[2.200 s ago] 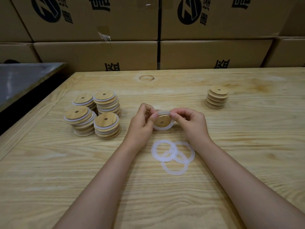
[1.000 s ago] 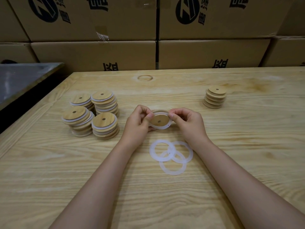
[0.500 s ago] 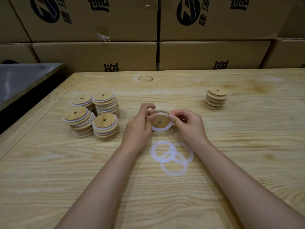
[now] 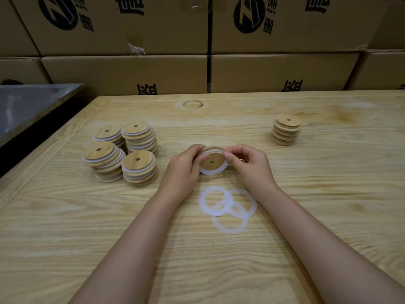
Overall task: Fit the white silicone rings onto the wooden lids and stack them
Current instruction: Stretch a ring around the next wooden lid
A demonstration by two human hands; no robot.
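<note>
Above a pale wooden table [image 4: 306, 194], the left hand [image 4: 186, 170] and right hand [image 4: 249, 165] pinch a round wooden lid [image 4: 212, 164] wearing a white silicone ring [image 4: 210, 172]. Three loose white rings [image 4: 226, 208] overlap just beneath. Four stacks of ringed lids [image 4: 122, 153] stand left, a bare-lid stack [image 4: 286, 130] far right.

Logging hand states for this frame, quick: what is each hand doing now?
Left hand: closed, pinching the left edge of the wooden lid and its white ring.
Right hand: closed, pinching the same lid's right edge.
</note>
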